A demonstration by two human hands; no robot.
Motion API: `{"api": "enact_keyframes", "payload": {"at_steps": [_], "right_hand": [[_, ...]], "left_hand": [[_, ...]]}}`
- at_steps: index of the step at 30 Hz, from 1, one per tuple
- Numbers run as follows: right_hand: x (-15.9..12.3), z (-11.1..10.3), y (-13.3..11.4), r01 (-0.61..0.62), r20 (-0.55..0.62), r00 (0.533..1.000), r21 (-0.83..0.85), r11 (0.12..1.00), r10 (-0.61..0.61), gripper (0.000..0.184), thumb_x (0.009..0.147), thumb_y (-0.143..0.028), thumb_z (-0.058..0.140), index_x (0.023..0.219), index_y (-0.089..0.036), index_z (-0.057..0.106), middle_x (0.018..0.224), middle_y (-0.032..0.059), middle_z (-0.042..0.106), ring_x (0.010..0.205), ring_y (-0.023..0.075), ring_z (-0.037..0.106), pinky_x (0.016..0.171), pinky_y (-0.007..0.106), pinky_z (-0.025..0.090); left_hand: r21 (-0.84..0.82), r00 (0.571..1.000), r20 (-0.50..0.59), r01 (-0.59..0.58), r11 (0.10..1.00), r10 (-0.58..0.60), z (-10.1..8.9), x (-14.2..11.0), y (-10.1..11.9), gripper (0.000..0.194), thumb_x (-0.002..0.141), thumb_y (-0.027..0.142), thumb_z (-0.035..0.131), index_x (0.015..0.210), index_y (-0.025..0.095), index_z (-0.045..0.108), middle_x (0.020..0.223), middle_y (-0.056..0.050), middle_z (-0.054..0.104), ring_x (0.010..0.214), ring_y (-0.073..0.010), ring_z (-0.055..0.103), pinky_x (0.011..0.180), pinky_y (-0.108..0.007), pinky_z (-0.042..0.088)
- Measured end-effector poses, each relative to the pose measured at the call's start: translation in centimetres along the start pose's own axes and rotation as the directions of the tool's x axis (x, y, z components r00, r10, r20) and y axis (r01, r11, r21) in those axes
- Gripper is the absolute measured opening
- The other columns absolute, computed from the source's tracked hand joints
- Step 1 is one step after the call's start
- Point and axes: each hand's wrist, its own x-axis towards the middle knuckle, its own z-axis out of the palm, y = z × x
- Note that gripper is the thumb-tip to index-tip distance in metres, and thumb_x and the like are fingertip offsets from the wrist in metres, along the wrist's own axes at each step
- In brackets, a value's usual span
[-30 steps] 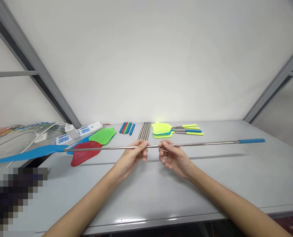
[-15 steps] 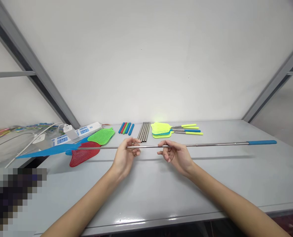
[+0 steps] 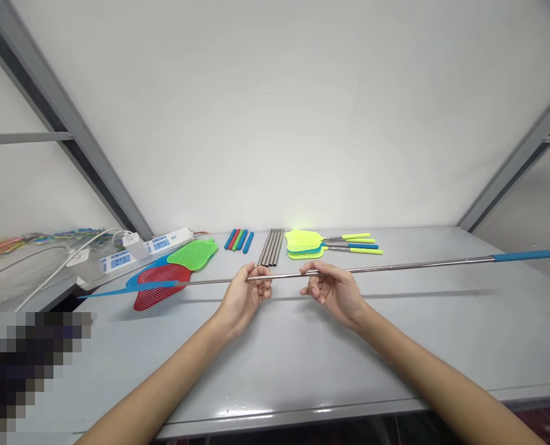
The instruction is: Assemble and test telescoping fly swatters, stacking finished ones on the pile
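A long extended fly swatter (image 3: 423,266) stretches sideways above the table, its metal rod thin and its handle blue at the right. The blue swatter head is turned edge-on at the left, in front of a red swatter head (image 3: 157,298). My left hand (image 3: 245,296) pinches the rod left of centre. Farther right, my right hand (image 3: 333,290) grips the same rod between thumb and fingers. The rod tilts slightly up towards the handle.
Behind my hands lie several metal tubes (image 3: 270,247), coloured grips (image 3: 238,240) and a stack of assembled swatters (image 3: 305,240). A green swatter head (image 3: 193,254) rests near a power strip (image 3: 157,244). Metal shelf posts (image 3: 518,167) flank the table (image 3: 330,371).
The fly swatter has shifted to the right, and its handle end has risen a little. Its blue head has rotated from partly flat to nearly edge-on. Both hands stay on the rod.
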Motion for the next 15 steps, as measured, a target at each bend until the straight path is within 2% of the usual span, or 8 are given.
{"api": "enact_keyframes", "payload": {"at_steps": [4,9,15], "right_hand": [[0.0,-0.1,-0.3,-0.019,0.023,1.0,-0.001,1.0,0.019,0.024,0.077,-0.026,0.043,0.085,-0.012,0.06,0.046,-0.0011,0.051,0.04,0.0075,0.041,0.068,0.033,0.043],[-0.1,0.0,-0.8,-0.109,0.138,0.985,0.034,0.994,0.103,0.026,0.078,-0.028,0.041,0.089,-0.012,0.059,0.059,0.0021,0.054,0.051,0.0109,0.049,0.072,0.035,0.04],[-0.3,0.6,0.0,-0.12,0.243,0.965,0.076,0.99,0.098,0.024,0.079,-0.024,0.041,0.093,-0.013,0.058,0.056,0.0002,0.051,0.056,0.0111,0.051,0.072,0.032,0.039]], "left_hand": [[0.052,0.998,0.06,0.01,0.999,-0.013,0.4,-0.4,0.3,0.028,0.08,0.029,0.033,0.068,0.013,0.053,0.054,-0.001,0.048,0.048,-0.0094,0.045,0.049,-0.021,0.037],[0.11,0.987,0.156,0.014,0.994,-0.031,0.7,-0.7,0.9,0.033,0.082,0.032,0.03,0.068,0.013,0.053,0.055,-0.002,0.05,0.051,-0.0103,0.046,0.053,-0.023,0.038],[0.164,0.962,0.267,0.02,0.986,-0.063,1.1,-1.1,0.3,0.036,0.083,0.037,0.026,0.073,0.015,0.053,0.058,-0.001,0.051,0.054,-0.0117,0.048,0.058,-0.025,0.036]]}}
